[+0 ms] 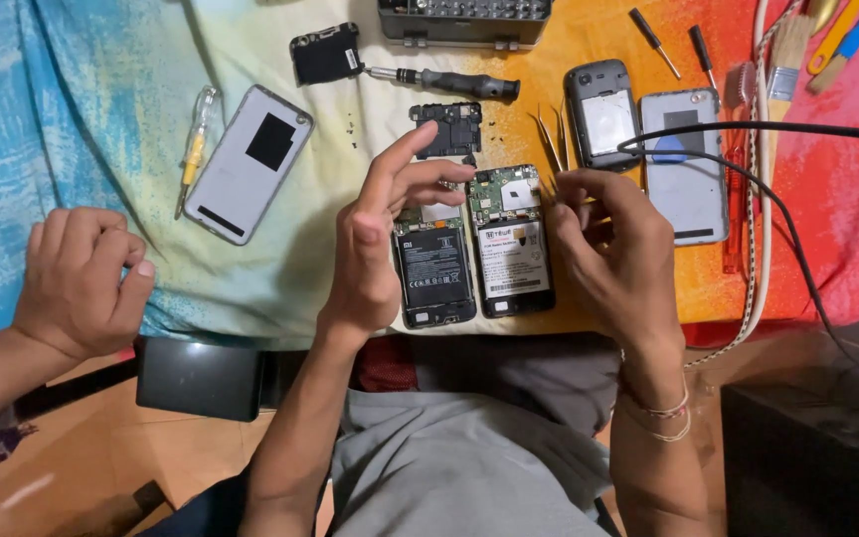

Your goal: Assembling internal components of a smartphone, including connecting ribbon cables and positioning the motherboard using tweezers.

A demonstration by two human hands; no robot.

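Two opened phones are laid side by side at the cloth's near edge. On the left phone's battery point(433, 267) a black label with pale print is seen, partly hidden by a hand. On the right phone's battery point(513, 261) a white rectangular label with dark print is seen. No packages, signs or lit screens are seen.
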